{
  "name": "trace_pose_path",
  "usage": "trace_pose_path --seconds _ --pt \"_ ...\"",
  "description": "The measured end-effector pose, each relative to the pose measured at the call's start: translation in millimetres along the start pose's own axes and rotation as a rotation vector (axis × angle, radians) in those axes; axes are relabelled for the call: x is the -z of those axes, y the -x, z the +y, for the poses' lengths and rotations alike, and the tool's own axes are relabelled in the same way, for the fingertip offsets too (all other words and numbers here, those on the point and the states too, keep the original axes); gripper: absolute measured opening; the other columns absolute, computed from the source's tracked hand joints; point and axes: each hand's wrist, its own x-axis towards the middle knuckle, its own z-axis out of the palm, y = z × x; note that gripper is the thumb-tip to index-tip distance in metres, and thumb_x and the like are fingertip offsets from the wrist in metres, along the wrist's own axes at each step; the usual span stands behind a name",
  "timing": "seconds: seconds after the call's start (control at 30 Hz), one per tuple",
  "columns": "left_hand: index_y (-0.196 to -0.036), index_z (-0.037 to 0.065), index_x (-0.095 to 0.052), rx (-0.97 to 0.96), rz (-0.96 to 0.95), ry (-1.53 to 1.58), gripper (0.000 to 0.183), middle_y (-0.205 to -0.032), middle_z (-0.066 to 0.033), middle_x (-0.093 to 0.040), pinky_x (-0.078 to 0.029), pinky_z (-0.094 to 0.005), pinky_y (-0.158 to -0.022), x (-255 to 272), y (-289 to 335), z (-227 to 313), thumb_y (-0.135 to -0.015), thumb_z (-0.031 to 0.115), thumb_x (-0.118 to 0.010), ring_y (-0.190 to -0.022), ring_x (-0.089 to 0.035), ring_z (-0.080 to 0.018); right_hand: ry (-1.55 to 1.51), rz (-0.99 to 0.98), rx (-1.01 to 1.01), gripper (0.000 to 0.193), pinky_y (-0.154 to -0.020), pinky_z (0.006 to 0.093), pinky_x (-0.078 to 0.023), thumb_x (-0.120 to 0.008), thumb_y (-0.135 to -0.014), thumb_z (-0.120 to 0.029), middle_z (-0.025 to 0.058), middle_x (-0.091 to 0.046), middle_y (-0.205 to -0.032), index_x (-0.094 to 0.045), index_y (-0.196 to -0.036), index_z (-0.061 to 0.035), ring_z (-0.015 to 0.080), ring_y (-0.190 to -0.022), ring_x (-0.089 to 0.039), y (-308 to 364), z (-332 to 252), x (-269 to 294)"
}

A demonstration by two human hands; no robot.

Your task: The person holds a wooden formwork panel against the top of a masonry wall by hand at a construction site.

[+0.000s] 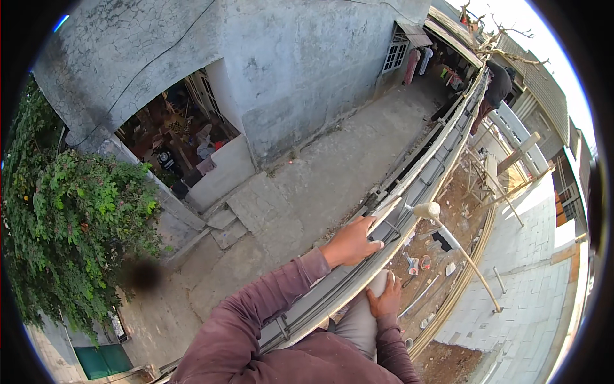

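My left hand (350,246) grips the top edge of a pale formwork board (391,208), its fingers curled over the rim. Steel reinforcing bars (332,272) and bent wire stirrups (400,232) lie in the long, narrow channel beside it. My right hand (385,296) lies over my grey-trousered knee (358,323), fingers spread, holding nothing. Just beyond my hands, a hammer (425,210) with a pale, thick handle end toward me lies across the channel's right edge; its head is hard to make out.
Far along the channel another person (497,83) in dark clothes leans over it. Wooden props (470,262) stand at right above a dirt floor (409,256) with scattered tools, beside a pale block wall (511,269). On the left are a concrete alley (320,173), a grey house wall (307,70) and a leafy bush (83,211).
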Motion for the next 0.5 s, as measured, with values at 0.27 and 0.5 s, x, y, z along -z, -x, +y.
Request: trace_pose_path --seconds 0.27,0.5 --pt "-0.149 -0.004 -0.049 -0.026 0.043 -0.013 0.075 -0.142 -0.0281 -0.057 -0.045 -0.0443 -0.112 -3.9 -0.4 -4.9 -0.092 0.036 -0.076 -0.133 -0.057 -0.042 0.017 -0.044 -0.018 0.106 -0.119 0.0567 -0.036 -0.082 -0.08 -0.053 0.0335 -0.036 -0.158 -0.034 -0.162 -0.0084 0.054 -0.141 -0.041 -1.8 -1.5 0.9" --pt "-0.149 -0.004 -0.049 0.024 0.025 -0.007 0.075 -0.143 -0.0281 -0.057 -0.046 -0.044 -0.112 0.7 2.9 1.2 -0.092 0.036 -0.076 -0.133 -0.057 -0.0427 0.02 -0.098 -0.034 0.109 -0.119 0.0562 -0.036 -0.083 -0.079 -0.053 0.0339 -0.034 -0.159 -0.031 -0.163 -0.0077 0.0531 -0.142 -0.041 -5.3 -0.9 0.5"
